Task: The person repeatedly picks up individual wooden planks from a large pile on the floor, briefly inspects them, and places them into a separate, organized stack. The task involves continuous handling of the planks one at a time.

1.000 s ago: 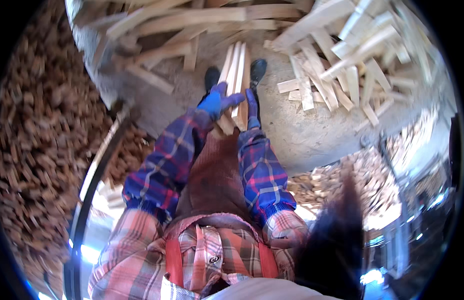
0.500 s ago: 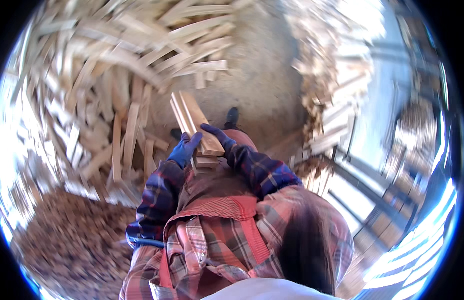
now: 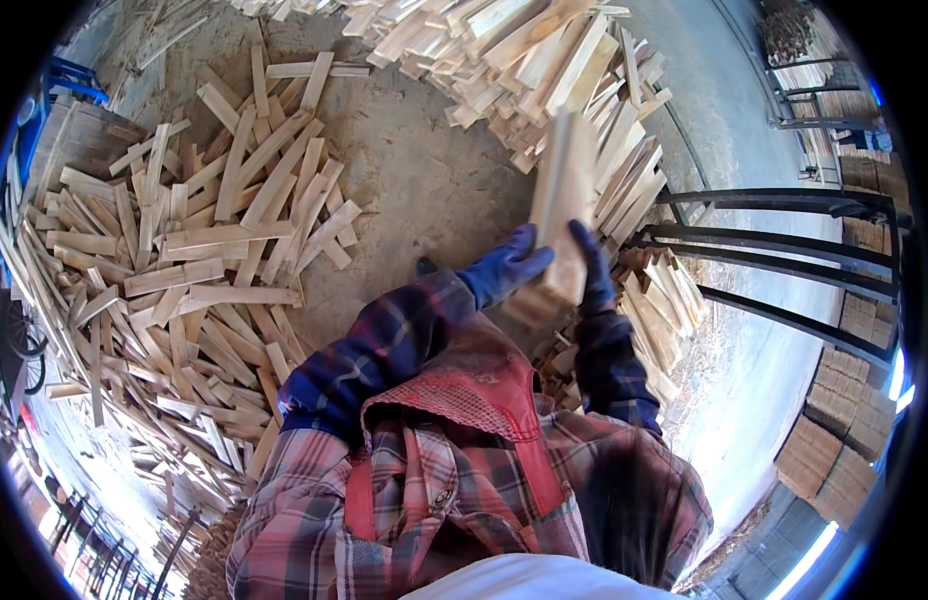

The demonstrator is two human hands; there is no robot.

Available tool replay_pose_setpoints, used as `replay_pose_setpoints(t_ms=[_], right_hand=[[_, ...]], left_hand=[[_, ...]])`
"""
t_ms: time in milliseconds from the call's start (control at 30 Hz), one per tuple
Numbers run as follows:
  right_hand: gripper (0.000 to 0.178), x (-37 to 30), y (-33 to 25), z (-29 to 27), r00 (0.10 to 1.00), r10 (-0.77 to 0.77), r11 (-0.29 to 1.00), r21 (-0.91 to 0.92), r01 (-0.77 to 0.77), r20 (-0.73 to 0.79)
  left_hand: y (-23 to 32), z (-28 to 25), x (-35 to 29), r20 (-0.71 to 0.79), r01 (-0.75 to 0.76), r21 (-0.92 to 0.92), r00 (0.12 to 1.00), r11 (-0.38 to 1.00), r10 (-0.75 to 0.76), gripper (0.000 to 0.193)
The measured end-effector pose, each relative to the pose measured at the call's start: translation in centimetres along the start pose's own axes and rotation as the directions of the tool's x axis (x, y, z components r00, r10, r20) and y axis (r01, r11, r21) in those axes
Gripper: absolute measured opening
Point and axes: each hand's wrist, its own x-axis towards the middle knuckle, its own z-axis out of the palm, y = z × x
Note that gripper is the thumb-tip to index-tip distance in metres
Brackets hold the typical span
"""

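Note:
Between my two blue-gloved hands is a small bundle of flat wooden boards (image 3: 567, 185), blurred by motion and tilted with its far end away from me. My left hand (image 3: 506, 264) grips the left side near the lower end, thumb over the wood. On the opposite side my right hand (image 3: 593, 262) presses along the edge, fingers pointing away. How many boards are in the bundle I cannot make out. Right beside and behind it rises a long stack of similar boards (image 3: 629, 180), laid with their ends toward the aisle.
A loose heap of wooden boards (image 3: 199, 260) covers the floor at left. Concrete floor (image 3: 404, 170) lies between heap and stack. Black metal rails (image 3: 784, 255) stick out at right, beyond the stack. Bundled wood (image 3: 824, 450) stands farther right; a blue metal frame (image 3: 74, 80) is far left.
I have turned to the right, so the loose heap now lies farther left. The boards in my hands have swung from the heap's side over to the stack.

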Motion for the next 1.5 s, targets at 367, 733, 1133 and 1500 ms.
replay_pose_setpoints(t_ms=[367,733,1133,1500], right_hand=[[0.027,28.0,3.2,-10.5,0.955,0.118,0.076,-0.961,0.265,0.272],[0.025,1.5,34.1,23.5,0.067,0.698,0.350,-0.421,0.837,0.713],[0.038,8.2,30.6,20.5,0.883,0.407,-0.222,-0.963,-0.154,-0.235],[0.025,9.1,56.5,41.3,0.437,0.745,-0.264,-0.379,0.887,0.504]], left_hand=[[-2.9,-12.2,-11.5,-0.695,0.042,0.001,0.718,0.999,-0.030,0.054],[-10.4,-6.3,-47.4,-0.833,-0.338,-0.201,-0.435,0.919,-0.342,0.019],[-32.4,-2.4,-61.9,-0.701,-0.212,-0.671,-0.128,0.710,-0.701,0.033],[-24.5,-17.3,-68.4,-0.701,-0.749,-0.345,-0.194,0.565,-0.686,0.036]])
